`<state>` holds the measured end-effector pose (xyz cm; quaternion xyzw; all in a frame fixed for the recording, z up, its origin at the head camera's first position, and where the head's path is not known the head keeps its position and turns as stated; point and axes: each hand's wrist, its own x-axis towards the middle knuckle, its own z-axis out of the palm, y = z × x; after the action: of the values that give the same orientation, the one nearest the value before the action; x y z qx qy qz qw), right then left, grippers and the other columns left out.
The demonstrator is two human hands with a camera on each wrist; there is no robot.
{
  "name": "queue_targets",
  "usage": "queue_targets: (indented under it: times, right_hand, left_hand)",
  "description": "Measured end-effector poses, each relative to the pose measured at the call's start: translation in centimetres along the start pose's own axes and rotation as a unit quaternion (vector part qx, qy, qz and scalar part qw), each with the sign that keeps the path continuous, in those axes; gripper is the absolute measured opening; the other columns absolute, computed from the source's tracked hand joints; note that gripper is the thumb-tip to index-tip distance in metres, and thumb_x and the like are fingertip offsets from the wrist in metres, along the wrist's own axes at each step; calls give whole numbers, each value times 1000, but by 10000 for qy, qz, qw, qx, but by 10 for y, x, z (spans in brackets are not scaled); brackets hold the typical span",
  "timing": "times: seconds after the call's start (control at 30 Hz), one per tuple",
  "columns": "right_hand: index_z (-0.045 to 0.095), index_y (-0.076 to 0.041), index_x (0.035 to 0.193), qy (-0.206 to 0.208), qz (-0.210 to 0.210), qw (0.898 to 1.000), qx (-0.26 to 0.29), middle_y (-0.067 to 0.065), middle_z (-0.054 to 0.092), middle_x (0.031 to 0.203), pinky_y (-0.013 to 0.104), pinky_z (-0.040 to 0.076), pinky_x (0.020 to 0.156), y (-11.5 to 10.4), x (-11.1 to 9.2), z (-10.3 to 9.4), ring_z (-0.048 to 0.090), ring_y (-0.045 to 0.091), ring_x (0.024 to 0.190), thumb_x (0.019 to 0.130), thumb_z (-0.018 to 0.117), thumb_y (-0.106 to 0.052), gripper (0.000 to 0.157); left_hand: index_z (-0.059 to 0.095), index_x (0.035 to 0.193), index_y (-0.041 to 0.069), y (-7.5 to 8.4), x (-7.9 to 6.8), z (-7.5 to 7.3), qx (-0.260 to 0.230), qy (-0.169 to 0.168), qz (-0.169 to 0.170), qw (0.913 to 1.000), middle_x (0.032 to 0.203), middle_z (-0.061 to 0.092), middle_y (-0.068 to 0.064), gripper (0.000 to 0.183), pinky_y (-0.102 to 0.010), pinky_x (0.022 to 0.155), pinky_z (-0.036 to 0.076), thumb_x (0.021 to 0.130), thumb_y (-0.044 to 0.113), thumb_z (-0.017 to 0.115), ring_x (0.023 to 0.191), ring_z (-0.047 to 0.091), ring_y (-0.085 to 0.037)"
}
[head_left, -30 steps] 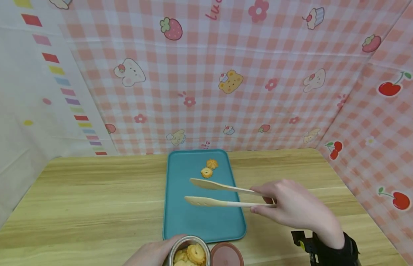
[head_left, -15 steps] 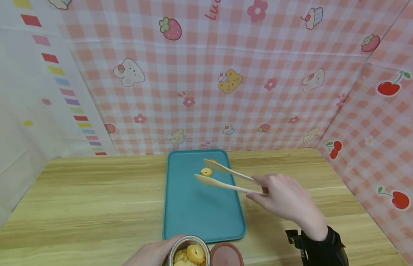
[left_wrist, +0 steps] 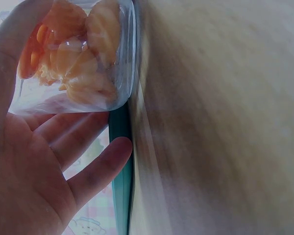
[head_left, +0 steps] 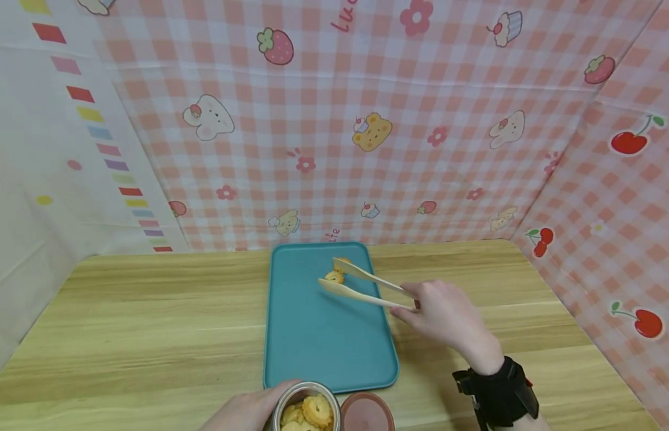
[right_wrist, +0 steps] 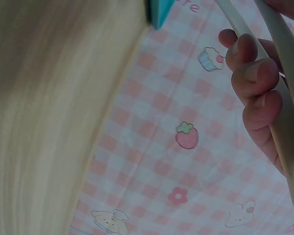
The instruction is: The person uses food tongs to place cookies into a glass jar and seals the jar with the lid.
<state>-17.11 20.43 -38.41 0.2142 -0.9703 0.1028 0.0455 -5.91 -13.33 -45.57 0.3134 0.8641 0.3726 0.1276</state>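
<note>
My right hand [head_left: 447,314] grips pale wooden tongs [head_left: 356,294], their tips spread over the far part of a teal tray [head_left: 323,347]. Between and beside the tips lie two butter cookies on that tray. The nearer cookie [head_left: 334,276] sits in the gap; the farther one is partly hidden behind the upper tip. In the right wrist view, fingers curl round one arm of the tongs. My left hand [head_left: 248,410] holds a clear jar [left_wrist: 129,58] of piped cookies [head_left: 315,410] at the tray's near edge, thumb and fingers about its side.
A round reddish-brown lid [head_left: 368,413] lies right of the jar, by the tray's near edge. The wooden table [head_left: 151,335] extends to both sides. Pink checked cloth [head_left: 323,120] hangs behind and to the right, with white cloth [head_left: 38,239] at left.
My right hand has carried the tongs forward, away from me, from the tray's middle to the two cookies. The left hand and jar have stayed in place.
</note>
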Motion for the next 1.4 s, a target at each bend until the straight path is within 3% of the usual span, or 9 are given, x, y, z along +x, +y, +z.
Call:
queue_targets:
  times: [0.2, 0.7, 1.4]
  right_hand:
    - [61, -20, 78, 51, -52, 10000, -13, -9, 36, 51, 25, 23, 43, 3, 3, 6, 31, 7, 45, 84, 70, -42, 24]
    - [70, -16, 91, -238, 110, 9992, 287, -9, 34, 49, 23, 21, 40, 2, 5, 13, 30, 7, 42, 84, 71, -40, 25]
    - [68, -18, 84, -281, 188, 9982, 504, -10, 34, 50, 22, 21, 40, 2, 6, 16, 29, 5, 42, 86, 70, -39, 20]
  left_hand:
    - [47, 140, 29, 0, 0, 0, 36, 19, -17, 10000, 117, 63, 11, 69, -32, 71, 51, 80, 55, 69, 94, 62, -8]
    - [47, 141, 29, -2, 1, 1, -140, -51, -73, 9999, 116, 63, 11, 69, -31, 72, 51, 80, 54, 69, 95, 61, -6]
    - [48, 140, 30, 0, -1, 0, -160, 33, -10, 9999, 116, 63, 12, 66, -31, 72, 51, 81, 53, 69, 95, 61, -5]
